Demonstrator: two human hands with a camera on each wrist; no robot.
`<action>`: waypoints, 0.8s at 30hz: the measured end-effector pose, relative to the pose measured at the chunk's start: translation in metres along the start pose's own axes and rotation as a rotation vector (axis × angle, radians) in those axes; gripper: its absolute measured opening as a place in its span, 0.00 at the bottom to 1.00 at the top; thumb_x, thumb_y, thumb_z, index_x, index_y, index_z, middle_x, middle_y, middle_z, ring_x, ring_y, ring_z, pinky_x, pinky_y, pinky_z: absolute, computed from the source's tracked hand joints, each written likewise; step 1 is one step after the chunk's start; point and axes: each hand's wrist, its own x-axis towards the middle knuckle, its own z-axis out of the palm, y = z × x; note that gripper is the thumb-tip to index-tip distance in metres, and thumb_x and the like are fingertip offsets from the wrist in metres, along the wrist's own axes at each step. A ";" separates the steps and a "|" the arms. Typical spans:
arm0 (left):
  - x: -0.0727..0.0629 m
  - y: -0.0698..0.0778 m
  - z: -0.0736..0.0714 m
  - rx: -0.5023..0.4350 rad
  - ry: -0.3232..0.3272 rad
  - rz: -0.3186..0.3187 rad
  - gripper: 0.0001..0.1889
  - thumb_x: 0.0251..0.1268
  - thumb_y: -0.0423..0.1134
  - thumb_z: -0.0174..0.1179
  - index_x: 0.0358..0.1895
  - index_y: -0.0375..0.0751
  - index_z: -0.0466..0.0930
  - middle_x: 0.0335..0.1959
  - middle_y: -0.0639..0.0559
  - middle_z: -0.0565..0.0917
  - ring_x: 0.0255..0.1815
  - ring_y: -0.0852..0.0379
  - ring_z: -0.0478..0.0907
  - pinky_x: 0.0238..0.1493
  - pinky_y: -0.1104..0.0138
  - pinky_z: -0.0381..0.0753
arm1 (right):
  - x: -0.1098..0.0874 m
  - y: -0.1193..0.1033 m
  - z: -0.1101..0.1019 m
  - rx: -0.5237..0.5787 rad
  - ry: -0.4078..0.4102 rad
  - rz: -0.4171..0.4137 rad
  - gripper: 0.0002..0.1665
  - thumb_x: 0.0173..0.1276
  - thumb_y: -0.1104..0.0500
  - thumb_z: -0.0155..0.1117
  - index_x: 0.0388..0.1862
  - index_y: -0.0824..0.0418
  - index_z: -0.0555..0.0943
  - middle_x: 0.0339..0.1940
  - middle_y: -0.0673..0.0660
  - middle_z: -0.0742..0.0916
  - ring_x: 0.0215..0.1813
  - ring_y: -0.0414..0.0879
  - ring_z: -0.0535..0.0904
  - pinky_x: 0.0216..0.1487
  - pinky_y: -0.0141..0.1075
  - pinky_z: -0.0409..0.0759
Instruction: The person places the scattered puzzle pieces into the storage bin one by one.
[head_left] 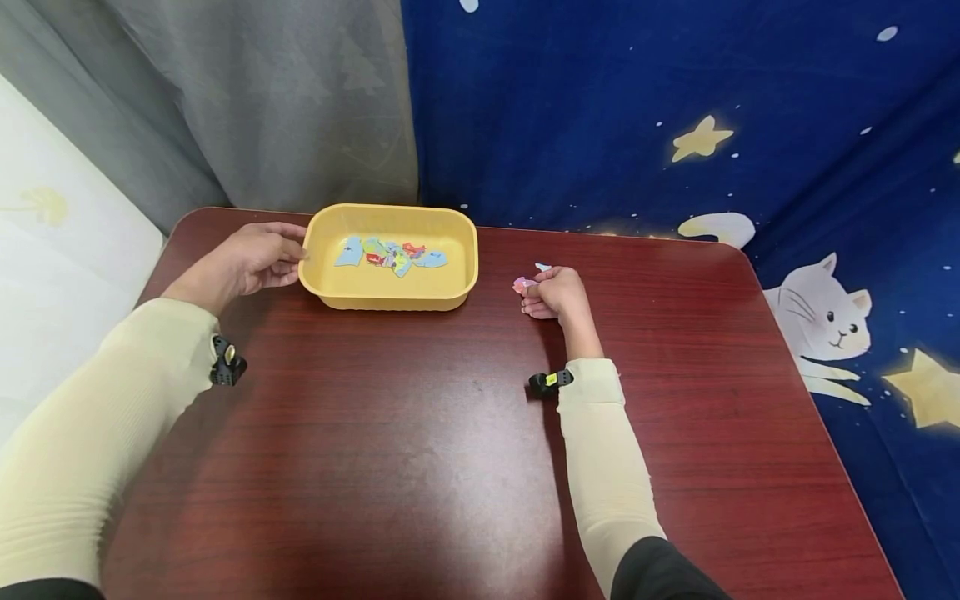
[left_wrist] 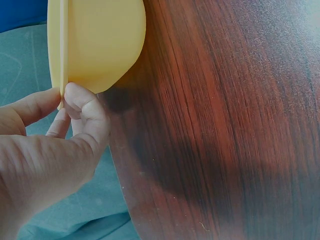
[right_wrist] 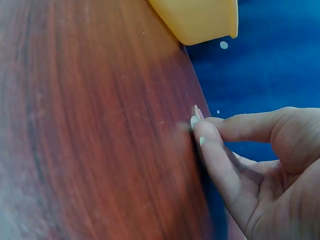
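Note:
A yellow plastic basin (head_left: 322, 286) stands near the back edge of the table. Inside it lie several flat puzzle pieces (head_left: 348, 252), printed in light blue, yellow, green and red. My left hand (head_left: 258, 258) pinches the basin's left rim between thumb and fingers; the left wrist view shows the rim (left_wrist: 64, 45) in that grip. To the right of the basin, apart from it, my right hand (head_left: 557, 293) pinches a small pink and purple puzzle piece (head_left: 522, 286). A light blue bit (head_left: 542, 267) shows just behind that hand; whether it is held I cannot tell.
Beneath everything is a dark red wood-grain table (head_left: 420, 433) with rounded corners. A grey curtain (head_left: 300, 100) and a blue curtain (head_left: 555, 108) with stars and a cat hang right behind its back edge. At the left is a white surface (head_left: 60, 250).

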 end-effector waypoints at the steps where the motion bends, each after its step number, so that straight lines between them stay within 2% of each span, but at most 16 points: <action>1: 0.000 0.000 0.000 0.003 0.003 0.001 0.20 0.70 0.31 0.53 0.62 0.44 0.64 0.22 0.57 0.79 0.21 0.63 0.77 0.29 0.71 0.81 | 0.000 0.000 0.000 -0.011 0.005 -0.003 0.23 0.62 0.72 0.64 0.56 0.69 0.70 0.15 0.55 0.84 0.16 0.42 0.82 0.21 0.33 0.82; 8: -0.001 -0.001 -0.001 0.022 0.020 0.003 0.20 0.70 0.31 0.52 0.63 0.44 0.64 0.23 0.56 0.79 0.22 0.63 0.76 0.30 0.71 0.82 | -0.002 -0.004 0.004 -0.089 0.013 -0.002 0.26 0.60 0.72 0.63 0.57 0.71 0.69 0.16 0.56 0.84 0.16 0.42 0.82 0.22 0.33 0.83; 18: -0.001 0.000 0.001 0.026 0.026 -0.001 0.21 0.70 0.32 0.53 0.64 0.43 0.63 0.23 0.56 0.79 0.22 0.62 0.77 0.31 0.70 0.82 | -0.003 -0.006 0.005 -0.188 0.033 0.009 0.15 0.61 0.70 0.63 0.48 0.70 0.76 0.17 0.56 0.85 0.17 0.40 0.83 0.24 0.32 0.83; 24: -0.001 0.000 0.001 0.029 0.026 -0.004 0.23 0.70 0.32 0.53 0.66 0.42 0.61 0.24 0.56 0.78 0.22 0.62 0.76 0.31 0.70 0.82 | -0.004 -0.004 0.006 -0.210 0.048 -0.018 0.18 0.61 0.69 0.66 0.50 0.68 0.75 0.19 0.56 0.85 0.18 0.41 0.83 0.23 0.32 0.83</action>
